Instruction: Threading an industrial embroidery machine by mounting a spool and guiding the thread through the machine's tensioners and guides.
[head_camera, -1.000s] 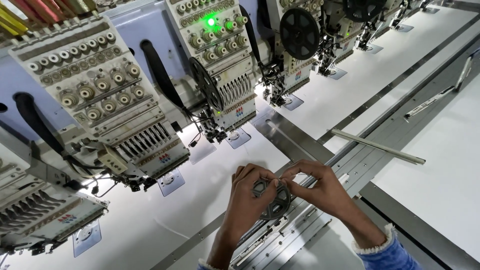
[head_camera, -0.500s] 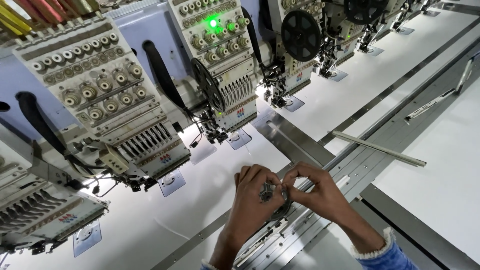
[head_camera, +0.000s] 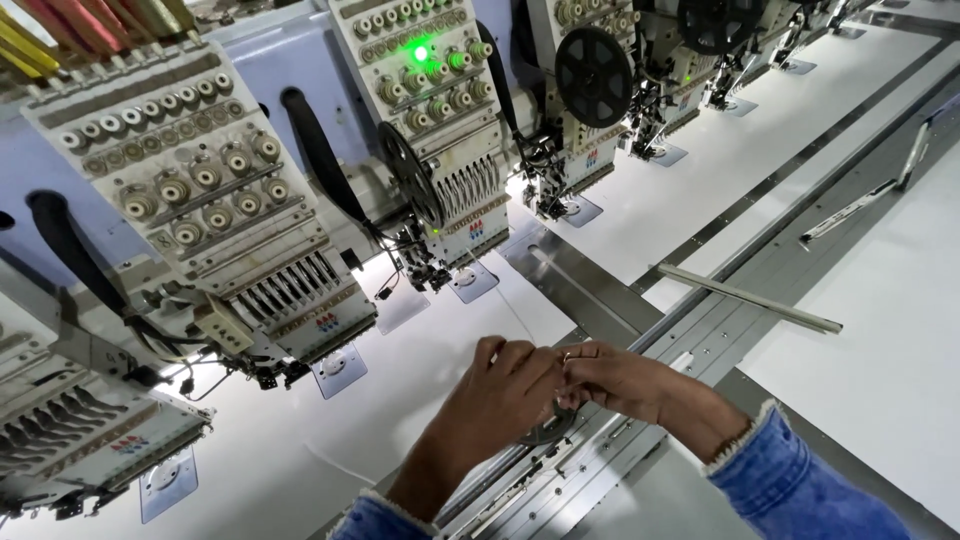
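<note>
Hands: L (head_camera: 500, 395) + R (head_camera: 625, 380) fingers meet | dark reel (head_camera: 548, 430) flat beneath

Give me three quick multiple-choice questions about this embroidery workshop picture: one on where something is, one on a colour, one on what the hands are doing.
1. Where does the loose metal bar lie?
A. on the table right of the hands
B. on top of a sewing head
C. under the left hand

2. What colour is the lit lamp on the embroidery head?
A. red
B. green
C. blue

3. How are the left hand and right hand placed?
A. far apart
B. one raised to the machine
C. fingertips together over a small dark round part

Answers: 1 A, the bar rests on the table's rails; 2 B, it glows green; 3 C, the hands meet above the table.
</note>
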